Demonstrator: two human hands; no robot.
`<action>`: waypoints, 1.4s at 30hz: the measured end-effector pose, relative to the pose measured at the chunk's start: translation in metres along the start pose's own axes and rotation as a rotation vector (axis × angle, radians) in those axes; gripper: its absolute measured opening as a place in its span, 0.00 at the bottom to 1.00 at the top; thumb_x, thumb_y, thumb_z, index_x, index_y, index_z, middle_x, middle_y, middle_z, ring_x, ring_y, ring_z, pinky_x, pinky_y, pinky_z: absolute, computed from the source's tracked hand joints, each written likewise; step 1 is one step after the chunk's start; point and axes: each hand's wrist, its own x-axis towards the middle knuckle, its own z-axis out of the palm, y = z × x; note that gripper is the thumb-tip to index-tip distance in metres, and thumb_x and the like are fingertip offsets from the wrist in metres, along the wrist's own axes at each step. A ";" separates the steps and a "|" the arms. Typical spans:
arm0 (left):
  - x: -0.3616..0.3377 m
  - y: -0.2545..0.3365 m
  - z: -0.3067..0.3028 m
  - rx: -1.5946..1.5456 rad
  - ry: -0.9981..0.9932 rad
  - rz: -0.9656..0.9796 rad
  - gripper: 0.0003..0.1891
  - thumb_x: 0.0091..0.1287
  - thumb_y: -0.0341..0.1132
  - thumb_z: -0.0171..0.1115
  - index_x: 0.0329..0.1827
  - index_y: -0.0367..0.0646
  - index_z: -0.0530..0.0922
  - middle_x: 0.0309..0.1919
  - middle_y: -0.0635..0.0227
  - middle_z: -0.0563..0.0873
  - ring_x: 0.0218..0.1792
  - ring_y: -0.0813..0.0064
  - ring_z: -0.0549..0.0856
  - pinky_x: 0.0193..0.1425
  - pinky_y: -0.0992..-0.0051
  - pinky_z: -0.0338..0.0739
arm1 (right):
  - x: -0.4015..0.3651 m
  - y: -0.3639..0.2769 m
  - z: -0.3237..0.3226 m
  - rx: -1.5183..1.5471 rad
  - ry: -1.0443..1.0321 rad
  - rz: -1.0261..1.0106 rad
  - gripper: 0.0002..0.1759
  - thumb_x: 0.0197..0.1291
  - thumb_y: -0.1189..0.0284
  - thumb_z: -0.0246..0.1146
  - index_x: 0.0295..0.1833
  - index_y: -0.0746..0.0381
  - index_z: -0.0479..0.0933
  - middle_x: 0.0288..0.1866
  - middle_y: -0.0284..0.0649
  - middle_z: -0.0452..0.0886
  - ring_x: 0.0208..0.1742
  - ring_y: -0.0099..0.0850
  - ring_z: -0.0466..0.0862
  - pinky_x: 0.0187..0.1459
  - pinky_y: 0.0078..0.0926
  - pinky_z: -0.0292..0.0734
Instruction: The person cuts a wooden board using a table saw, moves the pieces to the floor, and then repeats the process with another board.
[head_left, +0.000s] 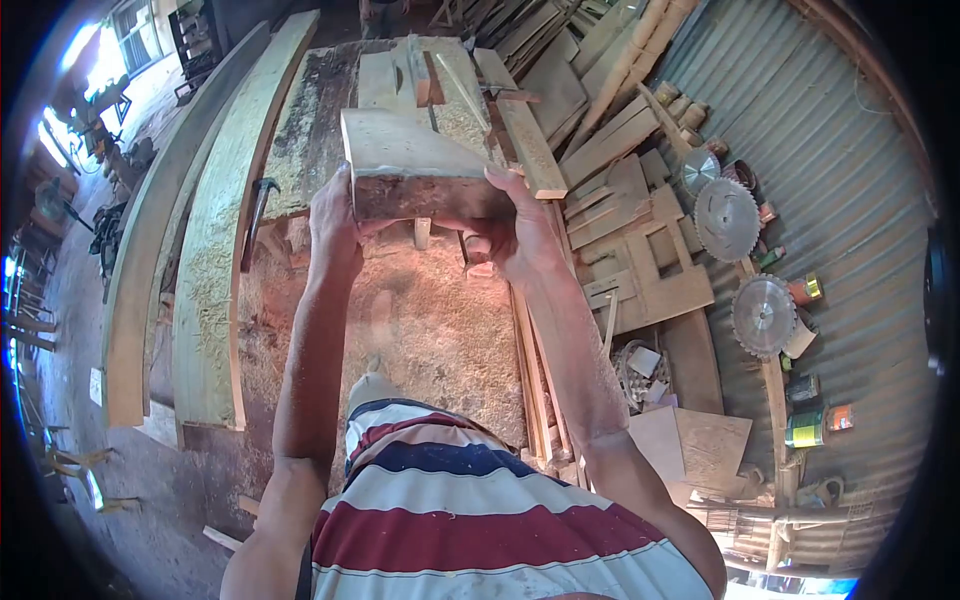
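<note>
A thick wooden board point(405, 147), pale on top with a rough dark edge facing me, is held up in front of my chest. My left hand point(338, 215) grips its left end, and my right hand point(520, 220) grips the right end with the thumb on top. Most of the fingers are hidden beneath the board. Beyond it stands the workbench point(318, 110), strewn with shavings. A hammer point(260, 215) rests at the bench's left side, near my left wrist.
Long planks point(215, 270) run along the left. Several saw blades point(727, 219) hang by the corrugated metal wall point(840, 170). Wood offcuts point(640, 270) lean and pile on the right. Sawdust point(430, 330) covers the floor under my arms. Cans point(805, 430) sit along the wall rail.
</note>
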 end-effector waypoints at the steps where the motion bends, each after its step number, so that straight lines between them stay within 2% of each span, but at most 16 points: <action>1: 0.001 0.001 0.000 -0.012 0.004 -0.005 0.22 0.85 0.46 0.51 0.66 0.38 0.83 0.55 0.58 0.90 0.54 0.65 0.93 0.52 0.65 0.94 | 0.005 -0.001 -0.001 0.019 -0.010 -0.011 0.45 0.72 0.55 0.69 0.81 0.72 0.61 0.67 0.60 0.81 0.53 0.53 0.94 0.29 0.29 0.97; 6: 0.008 -0.002 -0.013 0.027 0.033 -0.008 0.25 0.87 0.49 0.50 0.71 0.39 0.80 0.63 0.58 0.88 0.59 0.64 0.92 0.54 0.66 0.94 | 0.013 0.004 0.002 -0.013 -0.059 -0.023 0.43 0.71 0.54 0.70 0.78 0.72 0.64 0.61 0.58 0.84 0.49 0.48 0.95 0.27 0.30 0.95; 9: -0.011 0.005 -0.019 0.039 0.108 -0.122 0.27 0.87 0.51 0.51 0.75 0.38 0.78 0.69 0.58 0.86 0.63 0.64 0.90 0.62 0.65 0.91 | 0.006 0.027 -0.014 -0.072 -0.032 0.035 0.42 0.70 0.53 0.71 0.76 0.73 0.66 0.58 0.57 0.86 0.46 0.44 0.96 0.25 0.29 0.92; 10: -0.010 -0.010 -0.042 -0.070 0.031 -0.147 0.30 0.86 0.53 0.55 0.77 0.36 0.76 0.72 0.57 0.84 0.67 0.62 0.87 0.71 0.62 0.85 | 0.001 0.041 -0.021 -0.101 -0.029 0.072 0.42 0.70 0.53 0.71 0.75 0.73 0.67 0.57 0.56 0.86 0.44 0.43 0.96 0.24 0.29 0.92; 12: -0.016 -0.031 -0.080 -0.240 -0.174 -0.455 0.32 0.85 0.55 0.58 0.79 0.38 0.74 0.72 0.58 0.84 0.68 0.62 0.85 0.74 0.59 0.81 | -0.018 0.075 -0.037 -0.240 -0.053 0.077 0.47 0.68 0.54 0.72 0.81 0.70 0.63 0.57 0.52 0.85 0.39 0.38 0.94 0.28 0.29 0.91; 15: -0.042 -0.123 -0.121 -0.027 0.029 -0.575 0.34 0.84 0.57 0.59 0.81 0.41 0.73 0.72 0.59 0.84 0.68 0.62 0.85 0.73 0.59 0.81 | -0.057 0.152 -0.080 -0.356 -0.092 0.146 0.53 0.67 0.53 0.73 0.88 0.63 0.57 0.60 0.48 0.86 0.37 0.35 0.93 0.33 0.30 0.91; 18: -0.080 -0.226 -0.166 0.145 0.062 -0.725 0.36 0.82 0.58 0.62 0.83 0.43 0.71 0.74 0.60 0.82 0.70 0.62 0.83 0.75 0.63 0.78 | -0.062 0.241 -0.137 -0.250 0.159 0.425 0.49 0.69 0.47 0.71 0.85 0.63 0.65 0.58 0.46 0.87 0.40 0.33 0.93 0.32 0.28 0.90; 20: -0.094 -0.289 -0.182 0.272 0.135 -0.707 0.40 0.80 0.61 0.63 0.84 0.41 0.69 0.72 0.61 0.83 0.71 0.62 0.82 0.76 0.66 0.75 | -0.047 0.287 -0.169 -0.333 0.398 0.523 0.44 0.70 0.43 0.71 0.78 0.65 0.74 0.55 0.45 0.88 0.40 0.31 0.92 0.30 0.27 0.88; 21: -0.087 -0.289 -0.189 0.359 0.076 -0.701 0.41 0.80 0.61 0.63 0.85 0.40 0.67 0.74 0.59 0.82 0.72 0.61 0.81 0.77 0.65 0.74 | -0.047 0.307 -0.176 -0.329 0.548 0.554 0.43 0.69 0.41 0.72 0.73 0.67 0.79 0.51 0.43 0.89 0.39 0.31 0.92 0.28 0.27 0.87; 23: -0.058 -0.290 -0.197 0.519 -0.044 -0.682 0.44 0.79 0.62 0.64 0.86 0.37 0.65 0.76 0.54 0.80 0.75 0.60 0.79 0.79 0.63 0.72 | -0.043 0.333 -0.201 -0.341 0.587 0.550 0.39 0.69 0.42 0.73 0.64 0.69 0.84 0.47 0.40 0.90 0.40 0.29 0.90 0.33 0.27 0.86; 25: 0.016 -0.352 -0.272 0.753 0.062 -0.543 0.41 0.80 0.57 0.65 0.85 0.38 0.68 0.75 0.54 0.81 0.75 0.60 0.79 0.76 0.63 0.75 | -0.039 0.347 -0.211 -0.400 0.653 0.522 0.35 0.68 0.43 0.74 0.55 0.68 0.87 0.41 0.37 0.88 0.38 0.26 0.86 0.36 0.27 0.83; 27: 0.106 -0.321 -0.255 0.703 0.158 -0.382 0.42 0.77 0.57 0.68 0.84 0.36 0.68 0.79 0.44 0.75 0.81 0.53 0.73 0.83 0.59 0.68 | -0.043 0.358 -0.209 -0.504 0.755 0.473 0.30 0.68 0.44 0.75 0.46 0.65 0.89 0.35 0.34 0.84 0.34 0.23 0.79 0.36 0.27 0.77; 29: 0.185 -0.326 -0.248 1.155 0.170 -0.079 0.49 0.73 0.58 0.71 0.87 0.34 0.62 0.83 0.31 0.66 0.85 0.37 0.63 0.88 0.52 0.58 | -0.046 0.373 -0.215 -0.504 0.825 0.528 0.29 0.68 0.46 0.76 0.44 0.66 0.90 0.34 0.33 0.84 0.36 0.23 0.77 0.39 0.27 0.74; 32: 0.252 -0.320 -0.210 1.094 0.186 -0.109 0.47 0.70 0.55 0.75 0.84 0.36 0.65 0.82 0.29 0.65 0.86 0.30 0.56 0.89 0.45 0.53 | -0.033 0.382 -0.209 -0.501 0.891 0.548 0.28 0.68 0.47 0.76 0.43 0.67 0.90 0.34 0.31 0.85 0.38 0.22 0.77 0.42 0.27 0.73; 38: 0.296 -0.330 -0.197 1.062 0.162 -0.032 0.45 0.66 0.50 0.78 0.81 0.38 0.69 0.80 0.32 0.69 0.85 0.31 0.58 0.88 0.43 0.54 | 0.003 0.387 -0.212 -0.390 0.913 0.590 0.29 0.69 0.48 0.76 0.47 0.67 0.91 0.40 0.33 0.89 0.43 0.23 0.82 0.49 0.27 0.77; 42: 0.339 -0.337 -0.175 0.984 0.081 0.004 0.44 0.63 0.49 0.80 0.79 0.38 0.70 0.73 0.36 0.75 0.78 0.31 0.67 0.84 0.42 0.60 | 0.039 0.376 -0.210 -0.387 0.956 0.568 0.34 0.68 0.42 0.75 0.49 0.68 0.90 0.45 0.37 0.90 0.47 0.27 0.84 0.54 0.29 0.79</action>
